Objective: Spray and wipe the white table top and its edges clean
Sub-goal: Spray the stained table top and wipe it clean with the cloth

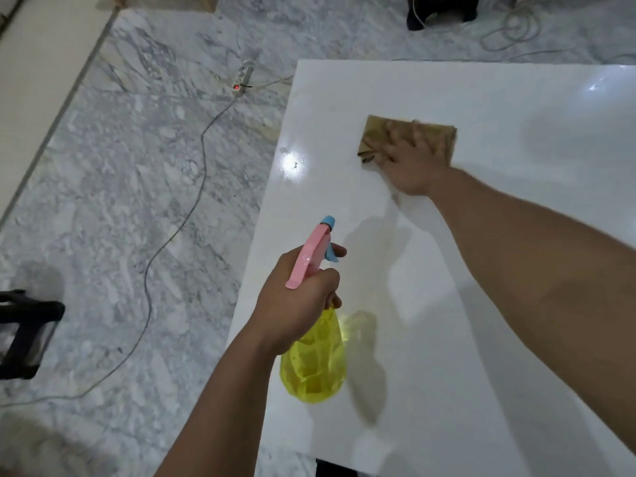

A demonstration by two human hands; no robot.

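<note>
Now we are in the wiping step: our right hand (pixel 411 163) lies flat, fingers spread, pressing the brown cloth (pixel 409 139) onto the white desk (pixel 464 304) near its far left corner. Our left hand (pixel 297 301) grips the yellow spray bottle (pixel 315 366) above the left edge. Next, we judge, more strokes toward the edges.

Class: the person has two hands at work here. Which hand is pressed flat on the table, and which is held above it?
The right hand presses the folded brown cloth flat on the glossy white table top. The left hand grips the yellow spray bottle above it.
</note>
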